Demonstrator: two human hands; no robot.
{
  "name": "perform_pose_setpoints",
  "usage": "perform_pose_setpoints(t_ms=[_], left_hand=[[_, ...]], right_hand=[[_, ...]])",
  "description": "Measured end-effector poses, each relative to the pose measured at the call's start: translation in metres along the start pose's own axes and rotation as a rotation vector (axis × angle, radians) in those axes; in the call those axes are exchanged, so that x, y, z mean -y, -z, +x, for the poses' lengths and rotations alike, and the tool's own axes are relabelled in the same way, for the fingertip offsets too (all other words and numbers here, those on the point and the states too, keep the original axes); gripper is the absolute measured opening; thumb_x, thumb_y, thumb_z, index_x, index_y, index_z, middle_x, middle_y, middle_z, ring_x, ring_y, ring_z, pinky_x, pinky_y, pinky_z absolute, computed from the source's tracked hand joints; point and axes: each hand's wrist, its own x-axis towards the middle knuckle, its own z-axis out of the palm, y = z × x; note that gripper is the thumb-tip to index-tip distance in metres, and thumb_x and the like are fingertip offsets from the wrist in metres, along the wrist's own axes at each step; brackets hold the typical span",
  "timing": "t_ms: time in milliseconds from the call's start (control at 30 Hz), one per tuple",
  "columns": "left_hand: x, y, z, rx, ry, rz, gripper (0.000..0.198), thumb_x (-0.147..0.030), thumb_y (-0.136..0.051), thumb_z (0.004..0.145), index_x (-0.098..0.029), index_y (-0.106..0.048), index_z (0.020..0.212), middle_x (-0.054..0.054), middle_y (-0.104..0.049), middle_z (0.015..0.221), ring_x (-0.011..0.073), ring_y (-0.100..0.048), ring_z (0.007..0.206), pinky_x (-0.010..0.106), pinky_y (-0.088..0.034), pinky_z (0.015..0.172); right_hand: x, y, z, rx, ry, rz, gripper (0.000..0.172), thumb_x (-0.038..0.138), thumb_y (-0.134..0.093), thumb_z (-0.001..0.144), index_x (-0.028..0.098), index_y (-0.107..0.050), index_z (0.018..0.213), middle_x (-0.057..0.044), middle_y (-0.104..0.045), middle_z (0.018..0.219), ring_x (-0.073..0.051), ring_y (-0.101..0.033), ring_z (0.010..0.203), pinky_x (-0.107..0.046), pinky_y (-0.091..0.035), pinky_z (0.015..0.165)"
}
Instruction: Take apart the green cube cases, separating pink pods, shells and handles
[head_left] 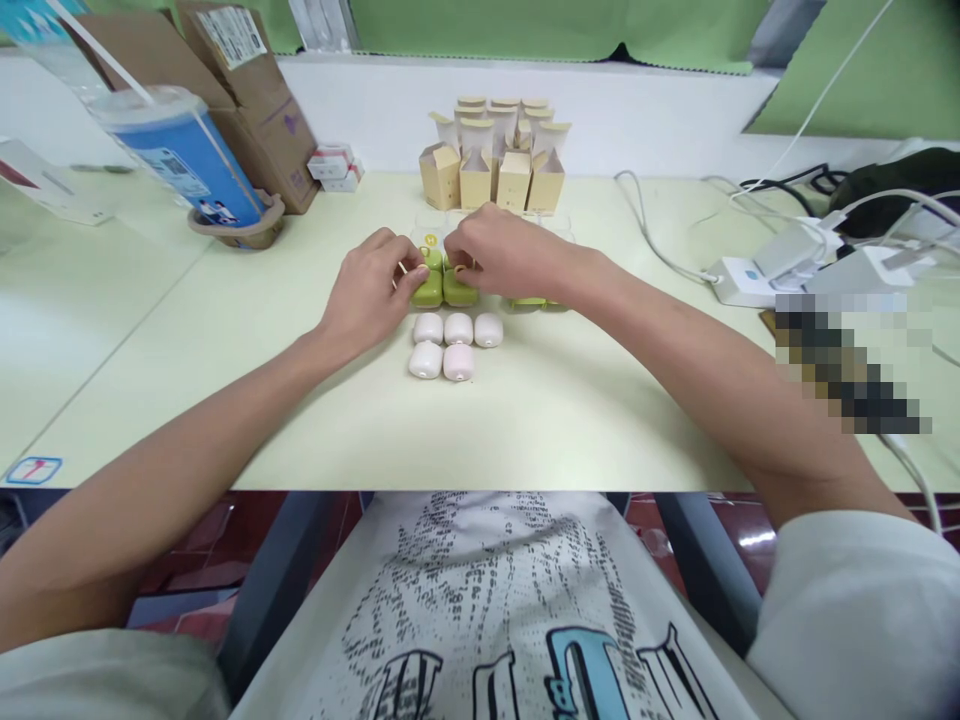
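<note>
My left hand (pixel 373 285) has thumb and fingers closed at the top left of a small glossy green case (pixel 427 292) with a loop on it. My right hand (pixel 491 250) reaches across from the right, its fingers pinched at the upper edge of a neighbouring green case (pixel 460 289). More green cases (pixel 529 301) show partly below the right wrist. In front of both hands, several rounded white cases (pixel 427 328) lie in two rows, one of them pinkish (pixel 458 362). Clear plastic packaging (pixel 429 222) is partly hidden behind the hands.
Several open cream cardboard boxes (pixel 513 180) stand by the wall. To the left are a blue cup (pixel 199 160) with a straw, a brown carton (pixel 277 145) and small white boxes (pixel 335 168). White power strips (pixel 750 282) and cables lie at right.
</note>
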Motion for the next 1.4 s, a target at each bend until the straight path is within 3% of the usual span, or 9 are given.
perform_pose_setpoints(t_ms=[133,267,433,533,667,900,1133,1300,1400], left_hand=[[-0.001,-0.001,0.001,-0.060,0.022,-0.021,0.009,-0.035,-0.073,0.107,-0.027,-0.071,0.107,0.006,-0.078,0.119,0.0241,-0.077,0.097,0.041,-0.065,0.095],[0.007,-0.001,0.007,-0.158,0.088,-0.125,0.017,-0.044,-0.073,0.112,-0.028,-0.068,0.114,0.007,-0.077,0.126,0.0229,-0.075,0.103,0.039,-0.065,0.089],[0.020,-0.007,0.016,-0.044,0.362,-0.389,0.028,-0.051,-0.078,0.110,-0.024,-0.069,0.113,0.007,-0.080,0.114,0.0229,-0.077,0.099,0.036,-0.066,0.075],[0.025,-0.013,0.020,-0.030,0.429,-0.497,0.023,-0.046,-0.079,0.106,-0.025,-0.071,0.105,0.007,-0.082,0.105,0.0239,-0.080,0.095,0.038,-0.068,0.078],[0.028,-0.017,0.020,-0.012,0.392,-0.531,0.021,-0.045,-0.079,0.102,-0.025,-0.075,0.100,0.006,-0.084,0.100,0.0225,-0.080,0.090,0.039,-0.070,0.081],[0.030,-0.017,0.019,-0.007,0.339,-0.415,0.020,-0.031,-0.075,0.103,-0.016,-0.083,0.114,0.006,-0.087,0.112,0.0173,-0.078,0.097,0.040,-0.069,0.098],[0.029,-0.020,0.018,-0.014,0.332,-0.447,0.016,-0.037,-0.078,0.100,-0.021,-0.082,0.101,0.006,-0.086,0.104,0.0206,-0.079,0.090,0.042,-0.069,0.090],[0.019,-0.006,0.020,-0.029,0.341,-0.397,0.042,-0.062,-0.084,0.099,-0.021,-0.077,0.103,0.004,-0.080,0.098,0.0168,-0.071,0.085,0.037,-0.062,0.078],[0.013,0.017,0.021,0.017,0.126,-0.348,0.059,-0.081,-0.086,0.093,-0.023,-0.076,0.098,0.002,-0.076,0.093,0.0159,-0.065,0.082,0.037,-0.057,0.074]], right_hand=[[0.002,0.003,-0.002,-0.002,-0.033,0.021,0.021,0.014,-0.062,0.111,0.023,-0.080,0.105,-0.012,-0.081,0.108,-0.030,-0.073,0.102,-0.041,-0.045,0.083],[-0.004,0.003,0.000,-0.123,-0.067,0.039,0.026,0.013,-0.057,0.111,0.022,-0.081,0.112,-0.015,-0.083,0.116,-0.033,-0.074,0.110,-0.043,-0.049,0.087],[-0.022,-0.011,0.010,-0.218,-0.091,0.051,0.033,0.015,-0.059,0.108,0.022,-0.083,0.130,-0.017,-0.084,0.129,-0.037,-0.074,0.122,-0.047,-0.055,0.091],[-0.035,-0.023,0.018,-0.221,-0.067,0.071,0.033,0.022,-0.063,0.108,0.022,-0.086,0.132,-0.016,-0.084,0.128,-0.036,-0.073,0.122,-0.048,-0.056,0.098],[-0.044,-0.031,0.026,-0.226,-0.053,0.084,0.032,0.025,-0.066,0.108,0.022,-0.087,0.132,-0.017,-0.086,0.125,-0.038,-0.071,0.125,-0.052,-0.055,0.106],[-0.040,-0.035,0.031,-0.215,-0.066,0.142,0.027,0.027,-0.062,0.109,0.024,-0.087,0.119,-0.016,-0.086,0.128,-0.040,-0.068,0.131,-0.052,-0.053,0.108],[-0.040,-0.039,0.032,-0.237,-0.070,0.173,0.032,0.028,-0.060,0.106,0.026,-0.087,0.123,-0.013,-0.088,0.128,-0.038,-0.069,0.127,-0.051,-0.053,0.105],[-0.036,-0.024,0.026,-0.271,-0.037,0.217,0.028,0.034,-0.064,0.107,0.029,-0.087,0.122,-0.013,-0.088,0.124,-0.040,-0.071,0.124,-0.055,-0.053,0.104],[-0.030,-0.006,0.017,-0.253,0.000,0.237,0.021,0.042,-0.068,0.109,0.032,-0.087,0.111,-0.012,-0.088,0.117,-0.039,-0.073,0.115,-0.057,-0.052,0.102]])
